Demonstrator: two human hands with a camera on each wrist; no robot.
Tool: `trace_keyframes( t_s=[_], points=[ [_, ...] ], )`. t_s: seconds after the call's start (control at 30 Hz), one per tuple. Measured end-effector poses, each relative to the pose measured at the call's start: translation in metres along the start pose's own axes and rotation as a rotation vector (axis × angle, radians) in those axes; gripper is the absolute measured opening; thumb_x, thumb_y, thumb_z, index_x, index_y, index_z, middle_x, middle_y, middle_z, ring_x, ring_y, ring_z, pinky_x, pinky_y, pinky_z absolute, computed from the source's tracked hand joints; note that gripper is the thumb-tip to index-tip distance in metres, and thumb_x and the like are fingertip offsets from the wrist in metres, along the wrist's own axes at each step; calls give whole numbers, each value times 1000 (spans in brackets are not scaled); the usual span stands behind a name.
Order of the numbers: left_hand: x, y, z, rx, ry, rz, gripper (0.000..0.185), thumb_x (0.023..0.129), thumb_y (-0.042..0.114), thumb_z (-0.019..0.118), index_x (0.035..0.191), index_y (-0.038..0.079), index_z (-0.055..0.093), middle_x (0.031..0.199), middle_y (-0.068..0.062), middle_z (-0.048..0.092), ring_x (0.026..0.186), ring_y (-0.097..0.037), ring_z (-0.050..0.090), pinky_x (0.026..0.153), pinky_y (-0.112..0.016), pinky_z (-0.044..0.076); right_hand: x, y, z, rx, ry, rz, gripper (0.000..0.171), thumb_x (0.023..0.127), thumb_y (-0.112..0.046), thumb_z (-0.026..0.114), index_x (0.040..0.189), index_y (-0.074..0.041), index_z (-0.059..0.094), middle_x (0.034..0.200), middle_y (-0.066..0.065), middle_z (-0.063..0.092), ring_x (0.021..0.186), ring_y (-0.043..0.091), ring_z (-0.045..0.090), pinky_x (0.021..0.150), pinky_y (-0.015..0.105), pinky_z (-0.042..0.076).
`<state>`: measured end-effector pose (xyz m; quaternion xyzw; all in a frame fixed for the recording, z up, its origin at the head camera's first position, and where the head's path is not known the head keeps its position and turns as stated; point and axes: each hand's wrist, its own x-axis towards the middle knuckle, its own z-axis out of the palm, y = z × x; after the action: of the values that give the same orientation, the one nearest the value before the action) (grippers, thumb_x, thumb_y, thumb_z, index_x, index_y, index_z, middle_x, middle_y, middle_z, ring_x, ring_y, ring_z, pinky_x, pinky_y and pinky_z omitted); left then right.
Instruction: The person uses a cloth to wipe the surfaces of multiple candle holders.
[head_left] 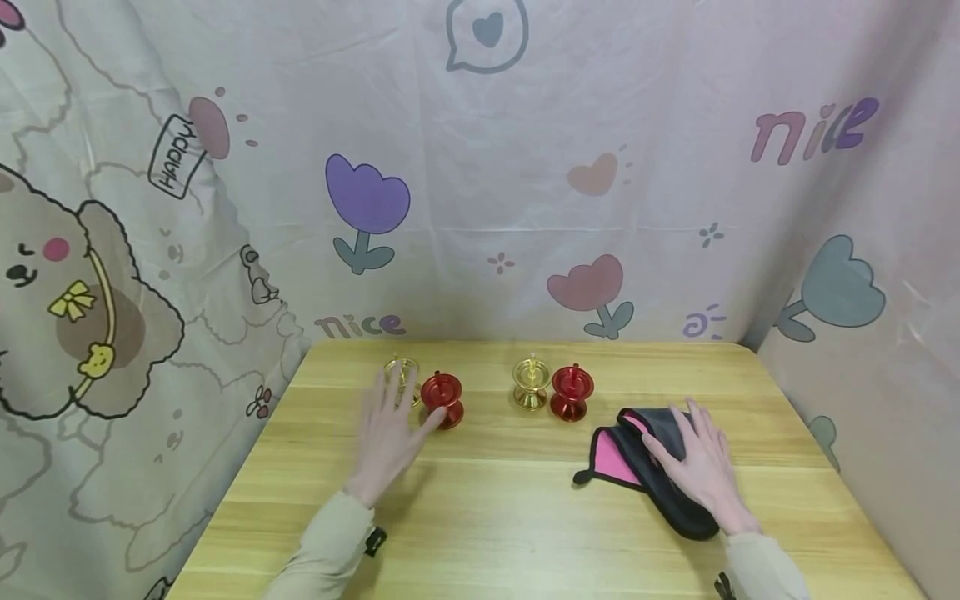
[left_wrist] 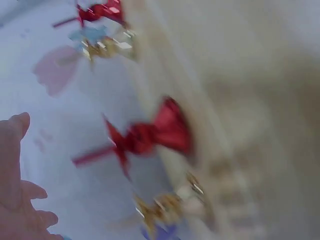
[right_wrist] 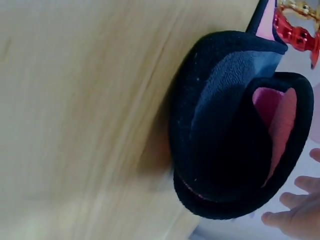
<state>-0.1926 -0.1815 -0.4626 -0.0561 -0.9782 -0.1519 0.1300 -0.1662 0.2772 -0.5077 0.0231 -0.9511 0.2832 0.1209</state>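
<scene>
My left hand (head_left: 386, 442), fingers spread and blurred, is raised before the left pair of small metal footed holders. That pair is a gold holder (left_wrist: 167, 206), partly hidden behind the fingers in the head view, and a red holder (head_left: 441, 398). Each has a shallow dish and a thin upright spike. My right hand (head_left: 705, 467) hovers with fingers extended at a folded black piece of fabric (right_wrist: 220, 125) with pink lining and a corner tab. In the right wrist view those fingers (right_wrist: 295, 215) show beside the fabric; contact cannot be told.
A second gold holder (head_left: 531, 385) and red holder (head_left: 572, 393) stand side by side near the middle of the wooden table (head_left: 495, 517). A printed cloth (head_left: 480, 150) hangs behind the table's far edge and along both sides.
</scene>
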Motion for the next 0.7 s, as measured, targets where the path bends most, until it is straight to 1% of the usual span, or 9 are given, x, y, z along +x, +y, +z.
trace_keyframes(
  t_s=[0.07, 0.13, 0.27, 0.37, 0.5, 0.6, 0.63, 0.7],
  points=[
    [8, 18, 1, -37, 3, 35, 90, 95, 64, 53, 161, 12, 21, 170, -15, 9, 157, -40, 6, 126, -62, 11, -1, 2, -1, 55, 9, 0, 77, 95, -47, 63, 151, 0, 39, 161, 32, 22, 148, 54, 17, 112, 76, 17],
    [16, 36, 5, -72, -10, 76, 90, 96, 65, 52, 162, 13, 19, 171, -11, 7, 158, -37, 5, 127, -59, 10, -2, 5, -3, 124, 11, 19, 75, 96, -43, 63, 152, 0, 38, 162, 33, 21, 147, 57, 19, 110, 78, 19],
    [29, 72, 17, -175, -76, 140, 93, 96, 67, 49, 163, 17, 7, 171, -3, -4, 159, -27, -1, 129, -51, 2, -8, 11, -7, 263, -14, 112, 73, 99, -40, 60, 155, -2, 33, 164, 32, 15, 146, 59, 17, 109, 81, 19],
    [40, 96, 30, -227, -100, 209, 94, 95, 64, 52, 163, 15, 10, 171, -3, 0, 159, -25, 3, 129, -50, 4, -13, 17, -10, 337, -17, 177, 72, 100, -39, 58, 156, -2, 31, 165, 32, 13, 148, 59, 15, 111, 80, 16],
    [49, 123, 51, -252, -138, 300, 89, 96, 60, 55, 161, 9, 22, 170, -9, 15, 158, -30, 15, 129, -50, 14, -18, 22, -11, 418, 13, 233, 70, 102, -36, 56, 157, -2, 30, 165, 31, 13, 150, 55, 12, 117, 75, 13],
    [52, 141, 65, -268, -180, 321, 88, 97, 61, 54, 160, 7, 25, 168, -11, 22, 156, -31, 22, 128, -48, 21, -21, 22, -11, 478, 29, 261, 68, 103, -36, 55, 157, -2, 30, 166, 29, 14, 153, 49, 11, 122, 68, 11],
    [52, 146, 69, -274, -190, 319, 88, 97, 61, 54, 160, 7, 25, 168, -11, 24, 155, -31, 24, 127, -48, 24, -22, 22, -12, 498, 29, 270, 68, 103, -36, 55, 157, -2, 29, 166, 27, 13, 154, 46, 11, 123, 66, 11],
    [54, 155, 77, -285, -186, 318, 88, 96, 61, 57, 159, 6, 28, 165, -13, 31, 152, -32, 30, 124, -49, 31, -23, 21, -12, 528, 29, 278, 68, 104, -36, 54, 157, -2, 29, 167, 26, 14, 155, 43, 10, 125, 64, 10]
  ],
)
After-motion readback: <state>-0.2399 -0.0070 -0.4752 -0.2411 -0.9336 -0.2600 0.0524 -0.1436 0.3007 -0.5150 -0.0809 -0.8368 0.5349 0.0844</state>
